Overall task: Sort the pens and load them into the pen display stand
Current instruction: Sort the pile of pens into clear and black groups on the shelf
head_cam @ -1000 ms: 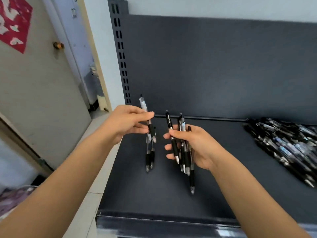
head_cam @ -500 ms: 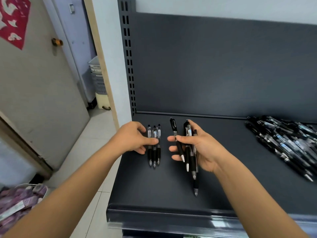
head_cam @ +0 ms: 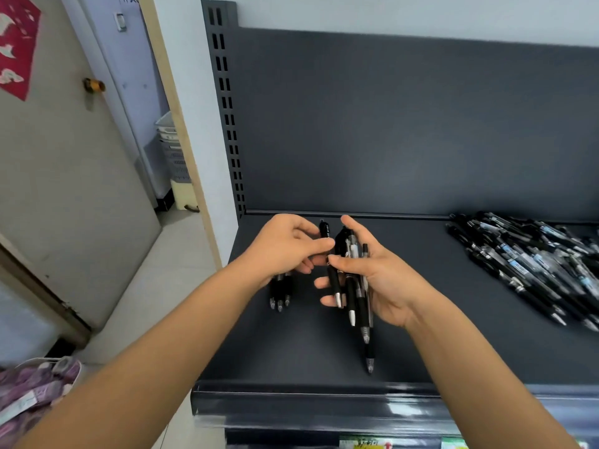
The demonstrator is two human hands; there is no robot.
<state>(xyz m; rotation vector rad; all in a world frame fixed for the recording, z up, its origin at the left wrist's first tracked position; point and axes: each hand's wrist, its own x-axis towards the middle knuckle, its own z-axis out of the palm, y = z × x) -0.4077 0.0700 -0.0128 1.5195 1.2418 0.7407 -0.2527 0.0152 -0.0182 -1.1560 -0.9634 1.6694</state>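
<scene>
Left hand (head_cam: 288,251): pinches the top of one black pen (head_cam: 334,281).
Right hand (head_cam: 389,280): holds a bunch of pens (head_cam: 351,294).
Three pens (head_cam: 279,294): lie on the shelf (head_cam: 324,361), under that hand.
Pen pile (head_cam: 534,264): on the shelf, far right.

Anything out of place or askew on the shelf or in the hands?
One pen in the right hand's bundle hangs well below the others, as if slipping. The loose pens at the shelf's right lie in a jumbled heap. Nothing looks damaged.
</scene>
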